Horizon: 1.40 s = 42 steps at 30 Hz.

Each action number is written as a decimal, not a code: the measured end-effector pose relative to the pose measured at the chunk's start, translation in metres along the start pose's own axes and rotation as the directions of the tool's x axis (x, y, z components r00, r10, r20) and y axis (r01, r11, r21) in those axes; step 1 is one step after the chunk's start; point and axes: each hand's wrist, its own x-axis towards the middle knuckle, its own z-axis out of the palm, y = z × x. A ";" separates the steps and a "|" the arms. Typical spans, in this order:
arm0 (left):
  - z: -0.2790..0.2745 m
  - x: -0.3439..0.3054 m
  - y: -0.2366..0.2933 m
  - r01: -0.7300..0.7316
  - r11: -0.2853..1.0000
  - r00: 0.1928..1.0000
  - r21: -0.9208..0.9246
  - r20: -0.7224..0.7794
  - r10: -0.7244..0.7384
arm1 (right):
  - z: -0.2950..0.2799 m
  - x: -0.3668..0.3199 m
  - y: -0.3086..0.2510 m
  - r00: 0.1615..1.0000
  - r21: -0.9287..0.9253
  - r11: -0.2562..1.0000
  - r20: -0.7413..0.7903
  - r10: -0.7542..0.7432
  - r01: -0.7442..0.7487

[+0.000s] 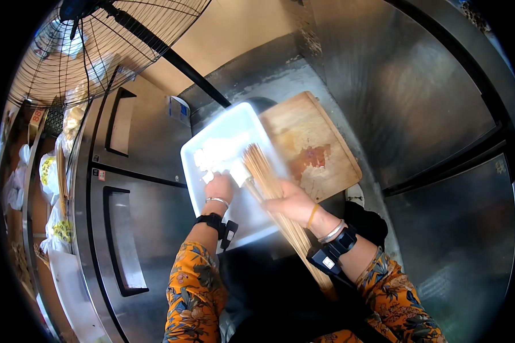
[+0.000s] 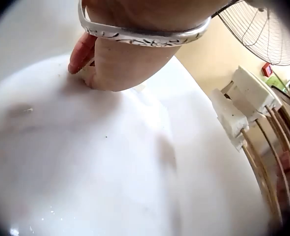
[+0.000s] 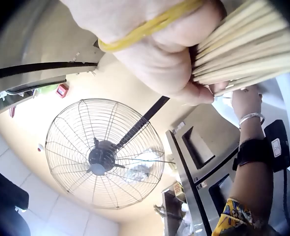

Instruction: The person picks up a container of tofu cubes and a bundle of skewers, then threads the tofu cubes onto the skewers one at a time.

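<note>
Wooden skewers [image 1: 293, 233] gripped by right hand [image 1: 293, 204]; left hand [image 1: 218, 187] in white tub [image 1: 245, 223] beside white pieces [image 1: 201, 160]; left grip unclear

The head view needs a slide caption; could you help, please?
Left hand inside a white tub, right hand gripping bundled skewers.

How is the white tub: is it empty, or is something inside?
Not empty: in the head view, white pieces lie inside the white tub, near the left hand.
</note>
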 end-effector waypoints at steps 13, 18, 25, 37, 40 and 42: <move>-0.049 -0.049 -0.013 0.152 -0.629 0.988 -0.762 0.111 0.104 | 0.007 0.003 -0.001 0.994 -0.223 0.968 0.037 -0.106 0.112; -0.056 -0.051 -0.021 0.103 -0.763 0.993 -0.638 0.018 0.120 | 0.008 -0.001 -0.006 0.996 -0.360 0.929 0.016 -0.083 0.083; -0.061 -0.048 -0.020 0.162 -0.687 0.978 -0.708 0.208 0.017 | 0.009 0.006 0.017 0.988 -0.320 0.935 0.068 -0.137 0.151; -0.065 -0.044 -0.011 0.177 -0.670 0.977 -0.721 0.211 0.031 | 0.011 0.003 0.010 0.993 -0.309 0.945 0.080 -0.089 0.109; -0.070 -0.046 -0.008 0.174 -0.643 0.977 -0.746 0.211 0.020 | 0.011 0.003 0.012 0.991 -0.296 0.947 0.081 -0.105 0.125; -0.076 -0.049 -0.005 0.169 -0.602 0.980 -0.781 0.196 0.020 | 0.012 0.003 0.011 0.990 -0.300 0.944 0.077 -0.116 0.134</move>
